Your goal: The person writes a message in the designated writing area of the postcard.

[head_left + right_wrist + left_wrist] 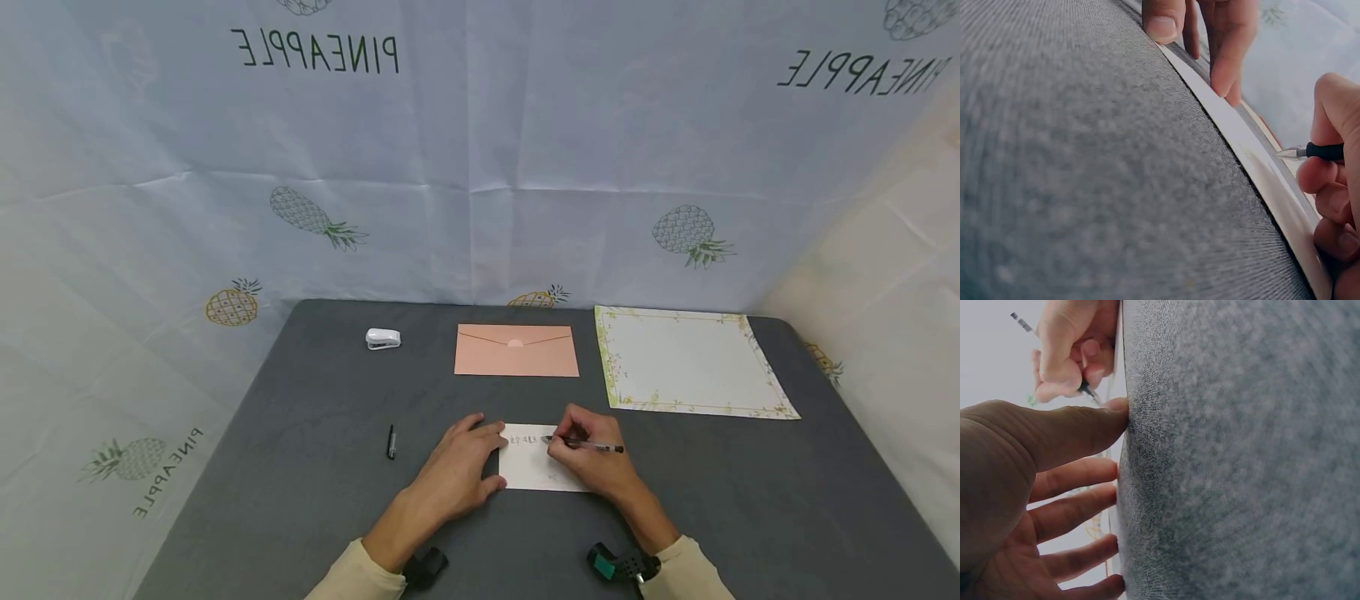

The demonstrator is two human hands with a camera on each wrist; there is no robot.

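A small white card (528,467) lies on the dark grey table, with a line of handwriting near its top edge and a faint mark lower right. My right hand (596,454) pinches a black-and-clear pen (600,447), its tip right at the end of the written line. In the right wrist view the pen's metal tip (1286,154) points at the card. My left hand (457,471) rests at the card's left edge with fingers spread, thumb and fingertips on the edge. The left wrist view shows the left thumb (1079,428) pressing down at the card.
Beyond the card lies a pink envelope (516,358) with its flap side up. At the back right is a large sheet with a floral border (690,358). A white stapler (383,338) stands back left, and a pen cap (392,442) lies left of my left hand.
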